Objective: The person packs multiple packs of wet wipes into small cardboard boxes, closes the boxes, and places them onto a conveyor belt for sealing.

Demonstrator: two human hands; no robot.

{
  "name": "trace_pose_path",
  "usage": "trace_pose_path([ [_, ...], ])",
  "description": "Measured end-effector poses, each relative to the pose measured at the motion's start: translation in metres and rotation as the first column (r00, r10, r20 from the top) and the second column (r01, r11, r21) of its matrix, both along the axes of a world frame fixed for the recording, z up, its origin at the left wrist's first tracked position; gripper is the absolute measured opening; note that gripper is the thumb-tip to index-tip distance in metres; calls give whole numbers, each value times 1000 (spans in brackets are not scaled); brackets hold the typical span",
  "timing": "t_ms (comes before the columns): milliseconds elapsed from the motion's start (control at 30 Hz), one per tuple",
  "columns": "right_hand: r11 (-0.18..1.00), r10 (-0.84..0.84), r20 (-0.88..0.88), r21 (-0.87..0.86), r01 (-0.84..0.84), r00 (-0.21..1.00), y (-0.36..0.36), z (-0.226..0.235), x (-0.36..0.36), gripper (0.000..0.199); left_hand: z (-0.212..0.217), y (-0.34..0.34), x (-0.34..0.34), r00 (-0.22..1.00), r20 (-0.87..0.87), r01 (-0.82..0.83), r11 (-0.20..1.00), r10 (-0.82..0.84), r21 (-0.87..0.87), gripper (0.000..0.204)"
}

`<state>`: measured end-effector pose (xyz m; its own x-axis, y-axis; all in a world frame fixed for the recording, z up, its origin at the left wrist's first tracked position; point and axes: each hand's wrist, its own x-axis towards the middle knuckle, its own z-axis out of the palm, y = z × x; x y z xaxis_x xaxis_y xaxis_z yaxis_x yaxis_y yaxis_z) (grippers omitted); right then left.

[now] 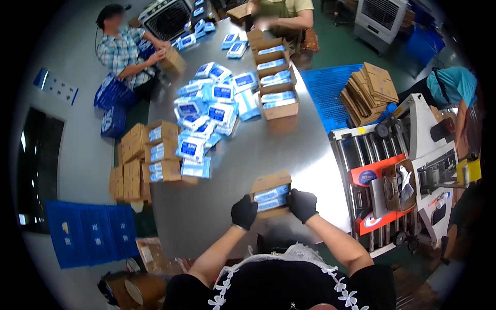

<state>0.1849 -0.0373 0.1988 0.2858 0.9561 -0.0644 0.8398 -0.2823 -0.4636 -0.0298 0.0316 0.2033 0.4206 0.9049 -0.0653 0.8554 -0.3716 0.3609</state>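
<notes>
Both my hands wear black gloves and hold a small open cardboard box (270, 181) near the table's front edge. My left hand (244, 212) is closed on the box's left side. On its right side my right hand (302, 205) grips it, fingers curled. Blue-and-white wipes packs (272, 197) lie inside the box, and its far flap stands up. Beyond it spreads a loose pile of similar wipes packs (209, 111). A row of open cardboard boxes (279, 110), filled with packs, stands right of the pile.
Filled boxes (135, 143) are stacked at the steel table's (248, 160) left edge. A roller machine (382, 194) adjoins on the right. Flattened cartons (367, 93) lie on a blue pallet (323, 85). One person (124, 51) handles a box at far left; others are at the back and right.
</notes>
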Motion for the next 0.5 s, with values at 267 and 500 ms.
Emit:
trace_pose_path([
  [267,991,-53,107,-120,66,993,127,-14,30,30,-39,126,42,989,89,-120,992,116,38,21],
  [500,969,10,-325,237,71,946,118,-32,24,24,-60,122,43,943,331,-62,992,22,112,15],
])
